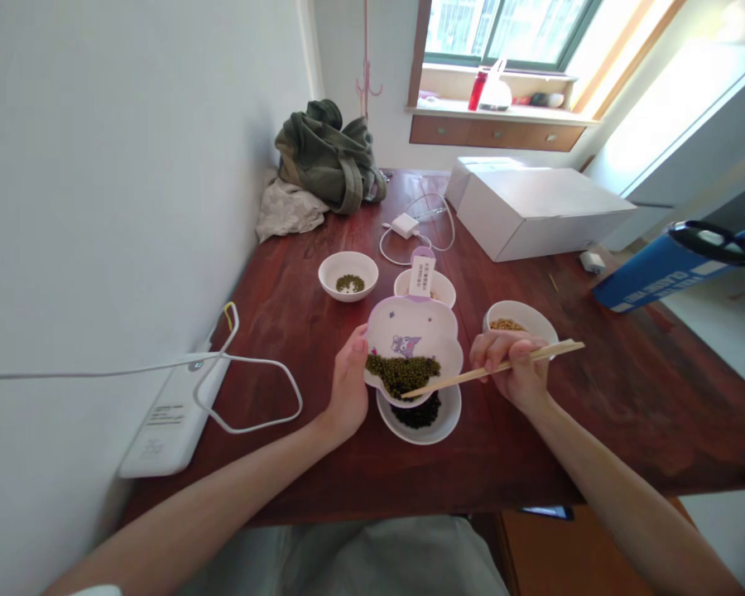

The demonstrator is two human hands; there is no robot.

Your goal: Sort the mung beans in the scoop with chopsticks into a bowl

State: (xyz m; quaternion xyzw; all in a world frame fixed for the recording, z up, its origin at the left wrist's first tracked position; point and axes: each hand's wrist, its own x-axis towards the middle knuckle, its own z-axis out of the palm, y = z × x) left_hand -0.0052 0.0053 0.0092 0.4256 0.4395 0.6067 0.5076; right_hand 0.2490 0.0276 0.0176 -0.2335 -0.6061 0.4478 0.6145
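Note:
My left hand (348, 385) grips the left rim of a white cloud-shaped plate (413, 327) with a purple cartoon print, tilted toward me. Green beans (402, 370) lie heaped at its lower edge. Below it stands a white bowl (447, 418) holding dark beans (417, 414). My right hand (514, 366) holds wooden chopsticks (472, 374), and their tips touch the plate's lower edge by the green beans.
On the red-brown table (298, 331) stand a bowl with a few green beans (348, 276), a bowl behind a small label card (422, 275), and a bowl of yellow beans (520, 321). White power strip (167, 418) and cable at left, white box (534, 211) at back right, green bag (329, 153).

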